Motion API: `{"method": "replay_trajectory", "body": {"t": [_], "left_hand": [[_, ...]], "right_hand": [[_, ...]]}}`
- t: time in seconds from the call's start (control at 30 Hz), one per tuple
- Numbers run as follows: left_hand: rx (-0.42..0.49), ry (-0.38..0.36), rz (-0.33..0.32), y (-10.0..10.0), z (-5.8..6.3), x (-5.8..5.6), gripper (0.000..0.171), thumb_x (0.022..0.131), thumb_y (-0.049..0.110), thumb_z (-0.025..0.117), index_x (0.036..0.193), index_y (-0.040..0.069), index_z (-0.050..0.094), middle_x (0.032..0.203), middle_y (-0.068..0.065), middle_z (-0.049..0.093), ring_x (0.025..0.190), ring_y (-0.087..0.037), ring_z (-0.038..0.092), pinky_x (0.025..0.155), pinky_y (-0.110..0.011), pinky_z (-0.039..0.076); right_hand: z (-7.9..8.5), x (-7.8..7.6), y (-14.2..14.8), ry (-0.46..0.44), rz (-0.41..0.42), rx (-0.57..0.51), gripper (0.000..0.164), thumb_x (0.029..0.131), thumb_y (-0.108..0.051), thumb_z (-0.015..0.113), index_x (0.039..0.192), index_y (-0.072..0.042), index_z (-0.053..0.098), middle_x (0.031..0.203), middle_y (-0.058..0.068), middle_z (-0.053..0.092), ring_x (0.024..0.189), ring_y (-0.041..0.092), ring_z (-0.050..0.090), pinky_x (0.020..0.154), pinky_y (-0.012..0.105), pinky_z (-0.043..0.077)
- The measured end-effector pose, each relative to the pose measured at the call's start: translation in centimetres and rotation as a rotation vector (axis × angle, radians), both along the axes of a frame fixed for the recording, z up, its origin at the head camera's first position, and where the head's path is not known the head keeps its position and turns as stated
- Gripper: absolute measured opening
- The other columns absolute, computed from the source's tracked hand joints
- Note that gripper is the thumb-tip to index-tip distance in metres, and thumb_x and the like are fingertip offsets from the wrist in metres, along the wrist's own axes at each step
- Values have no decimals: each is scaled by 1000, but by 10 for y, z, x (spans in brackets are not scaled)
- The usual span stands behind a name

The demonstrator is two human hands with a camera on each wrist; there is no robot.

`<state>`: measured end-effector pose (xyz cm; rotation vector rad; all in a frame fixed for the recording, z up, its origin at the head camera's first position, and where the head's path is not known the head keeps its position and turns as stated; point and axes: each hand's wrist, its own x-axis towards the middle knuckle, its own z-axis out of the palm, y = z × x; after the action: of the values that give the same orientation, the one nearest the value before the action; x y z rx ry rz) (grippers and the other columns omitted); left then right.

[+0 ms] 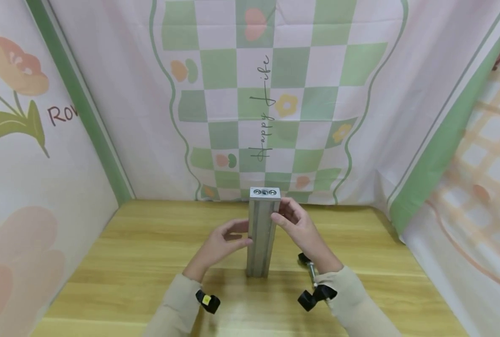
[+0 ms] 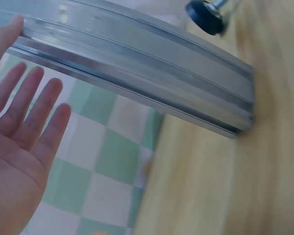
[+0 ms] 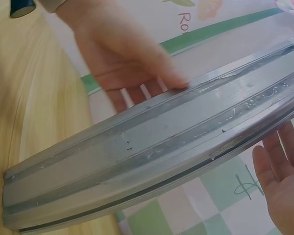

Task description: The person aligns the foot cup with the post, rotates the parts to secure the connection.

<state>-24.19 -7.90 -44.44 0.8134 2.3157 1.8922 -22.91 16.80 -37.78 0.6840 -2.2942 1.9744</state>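
Observation:
A tall silver aluminium profile (image 1: 260,238) stands on end on the wooden table, grooved along its length, with a bolted plate on its top end. My left hand (image 1: 218,243) is at its left side below mid-height. In the left wrist view the left thumb (image 2: 7,36) touches the profile, while the other fingers (image 2: 49,103) are spread, nearly straight, beside its edge. Higher up, my right hand (image 1: 298,229) holds the right edge, thumb on the front corner and fingers toward the back. The right wrist view cuts off part of that right hand (image 3: 289,191).
A levelling foot with a black base and metal bolt (image 1: 311,272) lies on the table (image 1: 149,262) beneath my right forearm. Black wrist cameras are strapped to both sleeves. A patterned curtain (image 1: 216,103) hangs behind the table, with more cloth along both sides.

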Motion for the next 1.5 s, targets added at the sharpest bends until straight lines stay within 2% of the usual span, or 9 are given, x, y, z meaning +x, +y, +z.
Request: {"method": "replay_trajectory", "body": {"t": [0.13,0.33,0.63,0.87,1.07,1.2,1.33,1.43,1.5], "left_hand": [[3,89,28,2,11,0,50,90,24,78,137,20,59,128,2,65,120,-16,59,105,-39,46],[64,205,31,9,28,0,52,89,16,80,136,17,59,126,0,65,118,-18,60,105,-39,47],[102,291,63,17,49,-2,53,89,10,78,138,9,57,122,-7,66,113,-21,63,100,-38,51],[133,281,74,22,58,-2,47,89,9,78,133,6,62,116,-9,69,107,-22,66,94,-34,54],[133,276,92,23,58,-1,42,89,10,77,129,5,65,113,-9,69,104,-22,67,92,-32,55],[142,269,85,23,57,-1,41,89,10,77,128,4,65,111,-9,69,102,-22,68,90,-32,56],[156,262,73,23,56,0,41,89,8,76,128,1,64,109,-11,69,99,-23,69,89,-33,57],[162,265,68,23,56,-1,40,89,7,76,127,0,64,108,-12,69,98,-24,69,88,-33,57],[165,263,65,22,56,-1,40,90,7,76,127,-1,64,108,-12,70,98,-24,70,87,-33,57]], "right_hand": [[-1,0,3,0,-1,9,40,103,-22,60,138,-4,49,127,15,58,116,25,56,94,28,51],[-1,3,6,1,-3,25,40,104,-23,58,139,-7,48,130,14,57,119,25,56,96,28,50],[-4,5,12,8,-23,38,40,105,-23,55,138,-2,47,137,15,54,127,24,51,100,24,47],[-5,4,17,36,-15,32,37,106,-17,54,136,2,47,130,19,55,117,19,57,99,27,49],[-9,3,22,38,17,26,35,107,-19,52,135,1,49,127,18,57,119,36,56,102,41,49],[-12,2,28,57,38,46,34,107,-18,50,134,3,49,127,20,57,120,37,56,100,33,50],[-13,0,34,73,54,72,33,108,-15,50,133,6,48,127,22,57,117,29,59,98,27,50],[-13,-1,40,63,51,116,33,108,-18,50,133,3,50,127,19,58,116,27,60,98,25,49],[-14,-2,44,47,50,154,33,107,-20,52,133,1,51,127,18,59,117,32,59,97,25,50]]}}
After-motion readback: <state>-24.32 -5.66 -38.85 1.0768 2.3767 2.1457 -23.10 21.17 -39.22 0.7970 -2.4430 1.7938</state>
